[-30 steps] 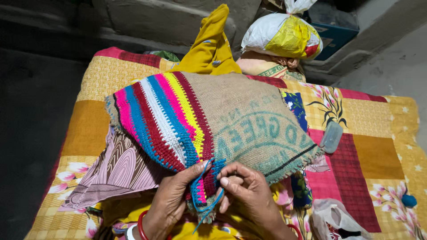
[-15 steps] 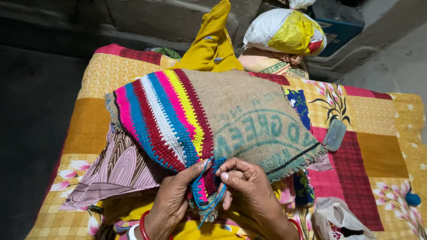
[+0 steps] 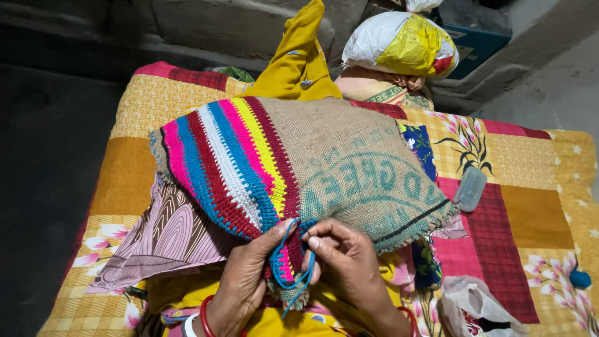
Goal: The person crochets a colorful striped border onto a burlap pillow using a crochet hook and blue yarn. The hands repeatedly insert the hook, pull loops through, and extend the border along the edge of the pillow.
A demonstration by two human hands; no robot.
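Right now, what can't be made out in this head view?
- Any hook or needle: hidden by the right hand's curled fingers.
- Lower edge of the burlap piece: covered by the left hand and right hand.
- Where the blue yarn comes from: not traceable.
- Plastic bag: cut off by the bottom edge.

bed [image 3: 530, 218] – patchwork floral sheet | on it: burlap piece [image 3: 349, 168] with striped crochet edge, yellow cloth [image 3: 296, 65], clear case [image 3: 469, 189], plastic bag [image 3: 474, 306], blue yarn ball [image 3: 579, 279] – far right
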